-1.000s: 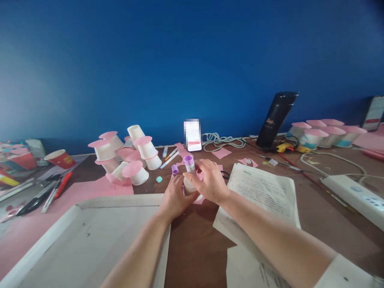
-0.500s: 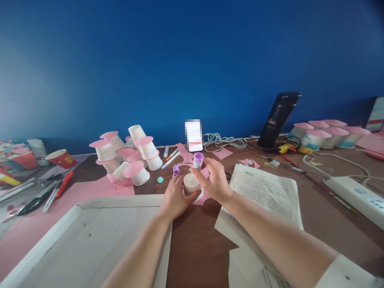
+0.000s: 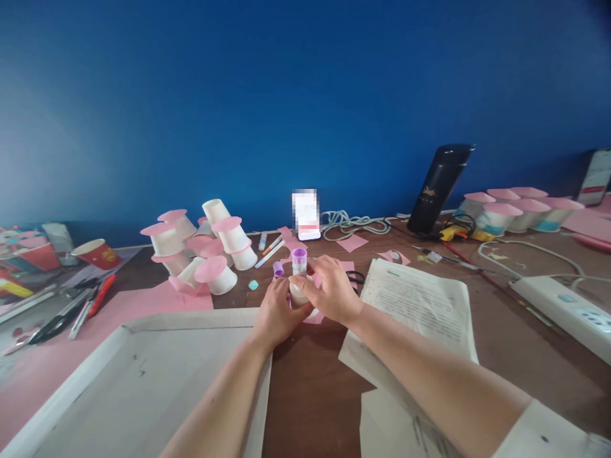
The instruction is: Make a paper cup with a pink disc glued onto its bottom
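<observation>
My left hand [image 3: 279, 313] is closed round the side of a white paper cup [image 3: 296, 296], which stands upside down on the table. In my right hand [image 3: 335, 291] is a purple and white glue stick [image 3: 299, 261], held upright with its lower end at the cup's upturned bottom. The fingers hide the exact spot where they meet. A purple cap [image 3: 278, 269] lies just left of the glue stick. Pink paper [image 3: 315, 317] shows around the cup's base.
Left stand stacked paper cups with pink discs [image 3: 229, 233] and a white shallow box lid [image 3: 181, 369]. Printed sheets [image 3: 420, 305] lie under my right forearm. A black flask [image 3: 436, 191], a power strip [image 3: 568, 312] and a phone [image 3: 306, 213] are farther out.
My right hand has moved the glue stick left and down, from the cup's far right edge to over the cup's bottom. My left hand keeps its hold.
</observation>
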The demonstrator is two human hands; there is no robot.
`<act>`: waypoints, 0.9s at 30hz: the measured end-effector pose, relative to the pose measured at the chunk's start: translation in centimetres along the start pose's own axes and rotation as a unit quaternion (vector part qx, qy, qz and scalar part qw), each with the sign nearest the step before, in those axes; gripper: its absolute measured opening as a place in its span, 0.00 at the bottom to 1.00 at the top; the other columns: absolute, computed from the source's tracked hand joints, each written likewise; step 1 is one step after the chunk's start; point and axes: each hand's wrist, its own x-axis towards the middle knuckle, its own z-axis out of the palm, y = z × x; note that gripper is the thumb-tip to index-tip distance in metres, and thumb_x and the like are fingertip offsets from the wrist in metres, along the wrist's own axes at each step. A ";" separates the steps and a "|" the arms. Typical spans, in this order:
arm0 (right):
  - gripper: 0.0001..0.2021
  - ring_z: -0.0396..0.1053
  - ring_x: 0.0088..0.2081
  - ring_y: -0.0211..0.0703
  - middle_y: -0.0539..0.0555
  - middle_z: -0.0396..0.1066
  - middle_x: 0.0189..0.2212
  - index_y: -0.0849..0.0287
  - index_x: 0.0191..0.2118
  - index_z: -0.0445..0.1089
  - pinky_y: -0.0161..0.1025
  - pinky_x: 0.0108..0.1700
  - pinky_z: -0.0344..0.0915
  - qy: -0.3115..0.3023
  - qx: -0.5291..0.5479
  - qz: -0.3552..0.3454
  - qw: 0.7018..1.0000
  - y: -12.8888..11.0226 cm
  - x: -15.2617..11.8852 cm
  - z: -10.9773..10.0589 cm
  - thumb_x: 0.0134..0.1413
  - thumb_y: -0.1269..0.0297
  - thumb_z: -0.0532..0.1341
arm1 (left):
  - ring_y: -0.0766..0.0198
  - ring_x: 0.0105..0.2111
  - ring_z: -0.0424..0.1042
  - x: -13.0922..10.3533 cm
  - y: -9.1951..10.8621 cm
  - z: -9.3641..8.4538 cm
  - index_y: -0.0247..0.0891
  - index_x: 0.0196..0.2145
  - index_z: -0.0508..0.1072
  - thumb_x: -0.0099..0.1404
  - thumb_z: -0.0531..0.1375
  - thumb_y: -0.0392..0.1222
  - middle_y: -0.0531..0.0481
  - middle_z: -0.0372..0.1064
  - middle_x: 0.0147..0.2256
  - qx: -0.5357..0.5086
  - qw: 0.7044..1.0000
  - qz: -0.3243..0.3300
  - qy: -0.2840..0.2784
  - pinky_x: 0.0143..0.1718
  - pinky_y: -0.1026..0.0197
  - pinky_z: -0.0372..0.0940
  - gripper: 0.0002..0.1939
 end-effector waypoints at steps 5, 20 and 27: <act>0.12 0.66 0.34 0.42 0.51 0.70 0.29 0.57 0.36 0.69 0.41 0.40 0.60 -0.003 0.043 0.002 0.999 -0.4 -0.2 -0.6 0.59 0.54 0.57 | 0.57 0.36 0.69 0.1 -0.2 -0.1 0.38 0.38 0.70 0.52 0.64 0.42 0.48 0.69 0.35 0.008 1.000 -0.012 -0.007 0.37 0.54 0.66 0.15; 0.11 0.66 0.37 0.44 0.53 0.70 0.33 0.57 0.38 0.67 0.40 0.40 0.60 -0.019 0.074 -0.005 0.997 -0.5 -0.2 -0.2 0.61 0.55 0.55 | 0.55 0.38 0.70 0.0 0.1 -0.1 0.39 0.42 0.69 0.52 0.64 0.40 0.48 0.69 0.37 -0.002 1.000 -0.008 -0.009 0.40 0.53 0.66 0.18; 0.11 0.66 0.37 0.45 0.52 0.71 0.32 0.57 0.37 0.68 0.43 0.42 0.59 0.006 0.026 0.012 1.000 -0.5 0.1 0.3 0.60 0.54 0.57 | 0.56 0.39 0.70 0.1 -0.1 0.1 0.39 0.43 0.69 0.52 0.64 0.40 0.48 0.69 0.39 -0.016 1.000 -0.014 -0.010 0.39 0.54 0.66 0.19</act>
